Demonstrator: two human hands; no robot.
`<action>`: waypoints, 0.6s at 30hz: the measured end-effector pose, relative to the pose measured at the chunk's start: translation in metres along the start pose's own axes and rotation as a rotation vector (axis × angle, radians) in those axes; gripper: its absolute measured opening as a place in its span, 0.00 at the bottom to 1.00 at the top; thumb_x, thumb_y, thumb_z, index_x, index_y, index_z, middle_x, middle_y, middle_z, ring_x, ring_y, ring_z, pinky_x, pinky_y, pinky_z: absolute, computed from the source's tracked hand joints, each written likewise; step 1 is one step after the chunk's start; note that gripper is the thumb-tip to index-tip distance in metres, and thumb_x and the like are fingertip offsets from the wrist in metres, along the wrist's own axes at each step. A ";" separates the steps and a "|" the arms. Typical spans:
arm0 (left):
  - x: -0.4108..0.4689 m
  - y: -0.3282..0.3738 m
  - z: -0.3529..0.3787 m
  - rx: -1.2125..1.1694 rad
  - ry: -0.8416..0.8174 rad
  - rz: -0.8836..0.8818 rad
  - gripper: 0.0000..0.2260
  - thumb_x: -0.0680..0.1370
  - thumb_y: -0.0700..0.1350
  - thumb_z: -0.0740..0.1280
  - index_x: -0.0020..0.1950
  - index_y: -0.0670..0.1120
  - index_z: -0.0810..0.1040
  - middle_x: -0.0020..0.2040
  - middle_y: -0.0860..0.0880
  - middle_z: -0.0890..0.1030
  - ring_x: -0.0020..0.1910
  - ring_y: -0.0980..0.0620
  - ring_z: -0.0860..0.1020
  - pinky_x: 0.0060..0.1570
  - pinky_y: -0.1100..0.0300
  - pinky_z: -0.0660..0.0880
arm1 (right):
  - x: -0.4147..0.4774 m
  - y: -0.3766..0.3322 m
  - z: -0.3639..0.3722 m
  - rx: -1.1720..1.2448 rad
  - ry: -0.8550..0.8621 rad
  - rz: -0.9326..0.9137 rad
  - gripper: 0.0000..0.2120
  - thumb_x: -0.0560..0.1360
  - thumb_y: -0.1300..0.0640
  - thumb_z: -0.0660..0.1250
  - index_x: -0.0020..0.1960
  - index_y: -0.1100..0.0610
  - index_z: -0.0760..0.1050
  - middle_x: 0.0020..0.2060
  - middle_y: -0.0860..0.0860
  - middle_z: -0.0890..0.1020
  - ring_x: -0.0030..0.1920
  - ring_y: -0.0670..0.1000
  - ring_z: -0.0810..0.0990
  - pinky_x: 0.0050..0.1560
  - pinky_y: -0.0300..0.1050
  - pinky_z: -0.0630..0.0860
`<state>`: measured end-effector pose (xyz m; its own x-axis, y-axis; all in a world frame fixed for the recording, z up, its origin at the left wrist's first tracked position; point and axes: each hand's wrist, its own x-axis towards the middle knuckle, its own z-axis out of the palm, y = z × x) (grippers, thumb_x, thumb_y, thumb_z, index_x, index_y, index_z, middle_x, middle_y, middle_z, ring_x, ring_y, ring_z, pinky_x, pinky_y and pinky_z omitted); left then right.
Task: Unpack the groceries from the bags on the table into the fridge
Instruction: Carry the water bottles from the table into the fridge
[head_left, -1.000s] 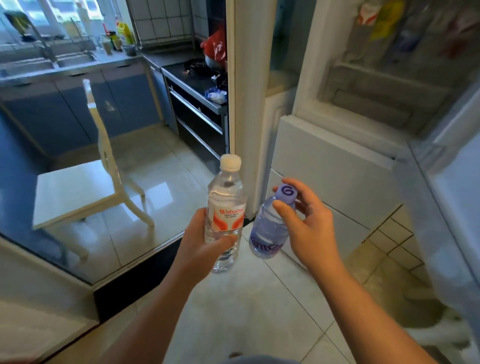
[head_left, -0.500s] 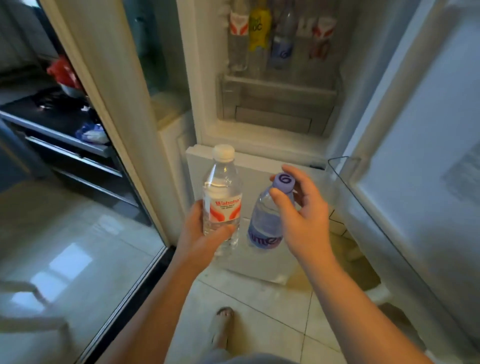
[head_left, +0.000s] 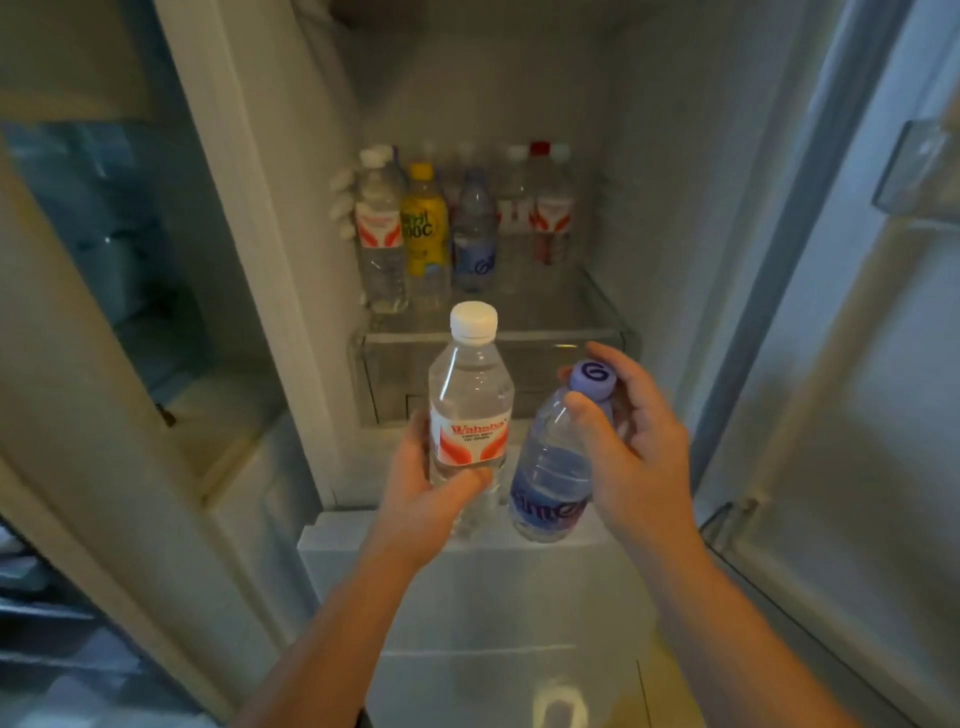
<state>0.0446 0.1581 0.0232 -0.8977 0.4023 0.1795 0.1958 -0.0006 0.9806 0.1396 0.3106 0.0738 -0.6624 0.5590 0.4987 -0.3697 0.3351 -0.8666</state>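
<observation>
I see left hand (head_left: 421, 499) gripping upright Wahaha water bottle (head_left: 470, 410), right hand (head_left: 636, 447) gripping tilted purple-capped bottle (head_left: 553, 467), both before open fridge shelf (head_left: 550, 312).

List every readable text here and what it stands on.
"Wahaha": red label of the clear bottle; small print below unreadable.
"6": purple cap; also the blue bottle on the shelf.
"ime", cut off: tilted bottle's blue label.
"00C", partly: yellow bottle beside it.
Other shelf labels: blurred.
</observation>
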 end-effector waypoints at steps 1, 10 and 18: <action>0.015 0.002 -0.002 -0.008 -0.019 0.026 0.27 0.73 0.35 0.75 0.64 0.57 0.71 0.59 0.54 0.81 0.56 0.56 0.81 0.51 0.62 0.80 | 0.012 -0.001 0.006 0.006 0.006 -0.018 0.18 0.79 0.62 0.68 0.64 0.46 0.73 0.55 0.43 0.82 0.56 0.42 0.81 0.54 0.34 0.77; 0.133 0.060 -0.009 -0.065 -0.132 0.218 0.31 0.64 0.41 0.75 0.66 0.52 0.72 0.57 0.51 0.84 0.57 0.54 0.82 0.56 0.60 0.80 | 0.129 -0.028 0.045 0.025 0.061 -0.223 0.16 0.78 0.65 0.68 0.63 0.51 0.75 0.54 0.47 0.82 0.56 0.45 0.81 0.57 0.36 0.77; 0.229 0.085 0.013 -0.042 -0.184 0.162 0.28 0.74 0.35 0.72 0.70 0.52 0.67 0.59 0.55 0.79 0.56 0.61 0.77 0.50 0.67 0.73 | 0.230 -0.012 0.057 -0.048 0.110 -0.291 0.14 0.78 0.63 0.68 0.58 0.47 0.74 0.51 0.43 0.81 0.53 0.40 0.80 0.57 0.36 0.76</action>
<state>-0.1395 0.2619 0.1467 -0.7685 0.5535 0.3210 0.3112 -0.1150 0.9434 -0.0457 0.3918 0.1984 -0.4580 0.5121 0.7266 -0.5008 0.5266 -0.6869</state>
